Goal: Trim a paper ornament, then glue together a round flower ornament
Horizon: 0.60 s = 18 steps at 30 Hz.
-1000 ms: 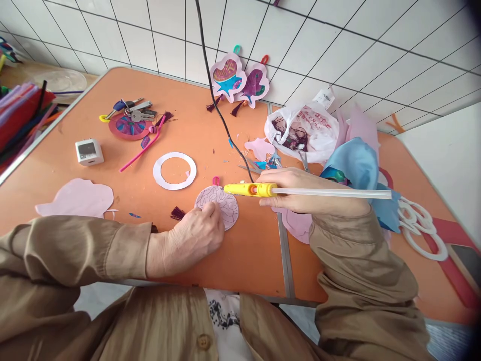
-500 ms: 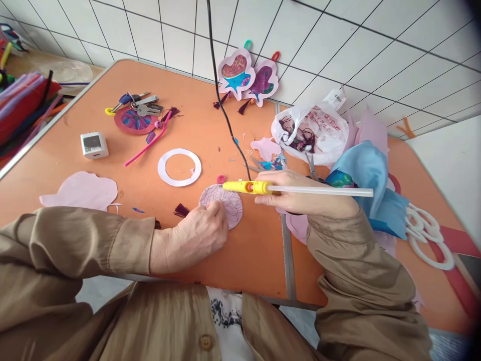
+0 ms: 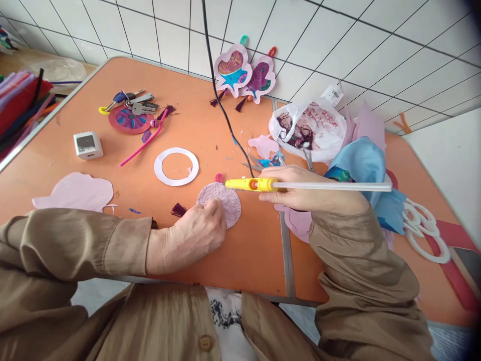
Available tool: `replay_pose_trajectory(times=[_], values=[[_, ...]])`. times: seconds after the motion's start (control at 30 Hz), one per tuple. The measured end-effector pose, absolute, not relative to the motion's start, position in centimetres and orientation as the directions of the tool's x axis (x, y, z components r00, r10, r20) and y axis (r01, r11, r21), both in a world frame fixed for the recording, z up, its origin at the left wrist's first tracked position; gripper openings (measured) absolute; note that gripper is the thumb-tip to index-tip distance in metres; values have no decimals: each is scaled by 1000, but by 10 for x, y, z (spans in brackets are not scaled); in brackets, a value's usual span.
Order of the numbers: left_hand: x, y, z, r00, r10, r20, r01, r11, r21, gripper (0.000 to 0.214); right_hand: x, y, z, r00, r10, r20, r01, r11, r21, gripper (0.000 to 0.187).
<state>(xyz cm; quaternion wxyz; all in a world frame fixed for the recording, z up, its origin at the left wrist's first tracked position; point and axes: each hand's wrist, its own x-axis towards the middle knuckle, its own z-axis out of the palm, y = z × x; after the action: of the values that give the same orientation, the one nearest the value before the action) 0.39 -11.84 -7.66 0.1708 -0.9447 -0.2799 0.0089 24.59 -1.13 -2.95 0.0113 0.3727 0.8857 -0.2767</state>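
Observation:
My right hand [image 3: 289,188] is closed around a yellow hot glue gun [image 3: 259,184]. A long translucent glue stick [image 3: 334,186] pokes out of its back to the right. The gun's nozzle sits over the upper edge of a round pale disc [image 3: 233,205] marked with dark line patterns. My left hand [image 3: 199,228] has its fingers pinched at the disc's middle; whether they grip something small there is hidden. A pink loop [image 3: 219,178] stands at the disc's top, and a dark purple tassel [image 3: 179,209] lies beside it on the left.
A white paper ring [image 3: 158,168] lies behind the disc. Keys [image 3: 139,105], a white charger [image 3: 88,145] and pink scraps [image 3: 77,192] are at left. Scissors [image 3: 255,164], a plastic bag [image 3: 319,128] and blue cloth [image 3: 363,160] are at right. A black cord [image 3: 221,105] hangs down to the gun.
The glue gun and my right hand have shifted slightly right relative to the disc. The glue stick reaches further right. My left hand keeps its place on the disc; the view has moved a little.

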Motion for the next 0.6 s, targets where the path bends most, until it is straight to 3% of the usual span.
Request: replay_pose_trajectory(times=[0.3,0.6], values=[[4,-119,-78,834,546,77,540,-782,-311,7,232,-16,-23,-696,646,-314,703,523,-482,34],[4,-119,-79,830,553,70,547,-784,-294,6,232,-18,-25,-661,689,-296,727,491,-481,33]])
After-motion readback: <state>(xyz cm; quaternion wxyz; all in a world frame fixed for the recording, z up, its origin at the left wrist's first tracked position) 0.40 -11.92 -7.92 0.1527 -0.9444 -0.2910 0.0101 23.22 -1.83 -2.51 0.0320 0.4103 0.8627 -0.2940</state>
